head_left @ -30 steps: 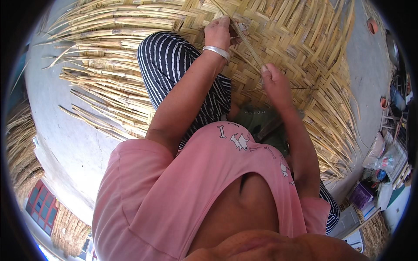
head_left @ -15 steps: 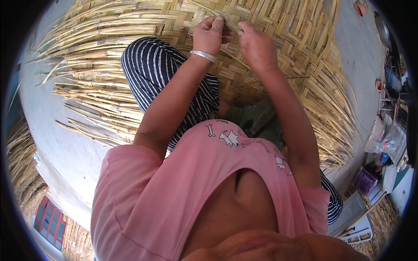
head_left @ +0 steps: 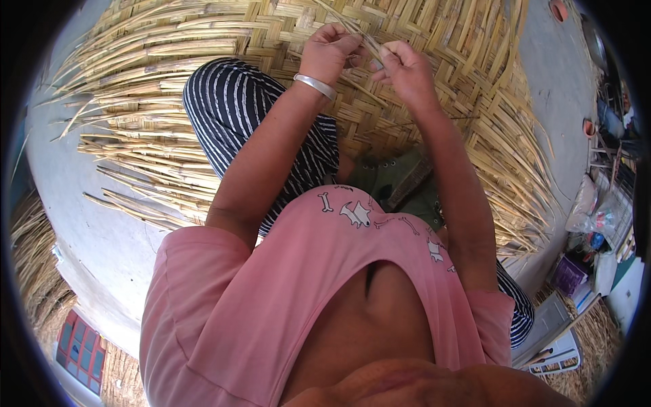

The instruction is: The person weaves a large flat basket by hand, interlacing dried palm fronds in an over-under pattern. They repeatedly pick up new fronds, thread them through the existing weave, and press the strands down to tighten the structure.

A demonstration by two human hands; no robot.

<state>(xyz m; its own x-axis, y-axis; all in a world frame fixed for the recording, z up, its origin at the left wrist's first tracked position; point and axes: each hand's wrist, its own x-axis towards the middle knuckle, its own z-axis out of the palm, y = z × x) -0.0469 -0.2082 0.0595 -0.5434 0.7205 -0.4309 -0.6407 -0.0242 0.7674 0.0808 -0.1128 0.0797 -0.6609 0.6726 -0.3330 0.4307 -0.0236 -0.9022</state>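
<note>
Straw-coloured woven mat (head_left: pixel 441 81) lies spread on the floor under me; above it my left hand (head_left: pixel 330 53) and right hand (head_left: pixel 405 68) each pinch one thin strip (head_left: pixel 358 37). I'd keep it taut and flat.

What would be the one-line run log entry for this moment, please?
left hand: pinching bamboo strip | right hand: pinching same strip | woven mat: below
</note>
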